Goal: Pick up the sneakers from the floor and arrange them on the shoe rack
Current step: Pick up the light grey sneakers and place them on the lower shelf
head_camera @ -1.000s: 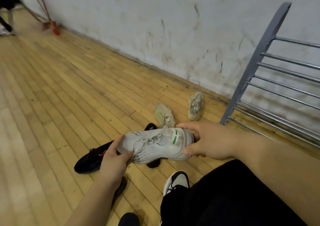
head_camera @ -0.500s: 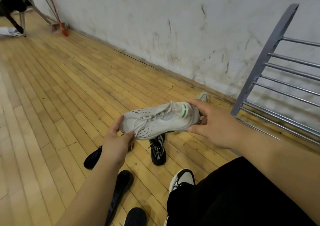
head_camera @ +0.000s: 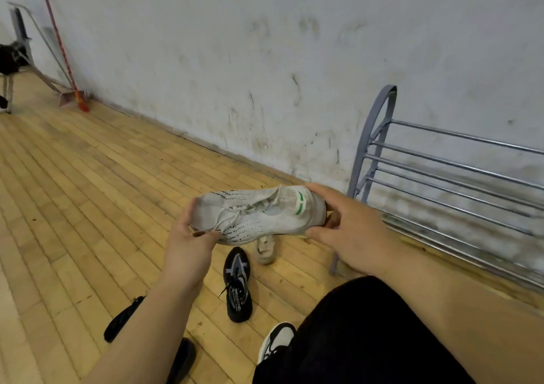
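I hold a white knit sneaker [head_camera: 256,216] with a green heel stripe in the air above the wooden floor. My left hand [head_camera: 188,236] grips its toe end and my right hand [head_camera: 344,230] grips its heel. The grey metal shoe rack [head_camera: 441,177] stands against the wall just right of the sneaker, its bars bare. Below the sneaker a black sneaker [head_camera: 238,285] lies on the floor, with a beige sneaker [head_camera: 265,249] partly hidden behind the white one. Another black shoe [head_camera: 122,319] lies to the left under my forearm.
My black trouser leg [head_camera: 353,333] and my black-and-white shoe [head_camera: 276,342] fill the lower middle. A red-handled broom with dustpan [head_camera: 69,89] leans on the wall at the far left. Bare wooden floor stretches to the left.
Both hands have lifted the white sneaker higher and carried it right, closer to the shoe rack. The view has tilted up, showing more of the rack and wall.
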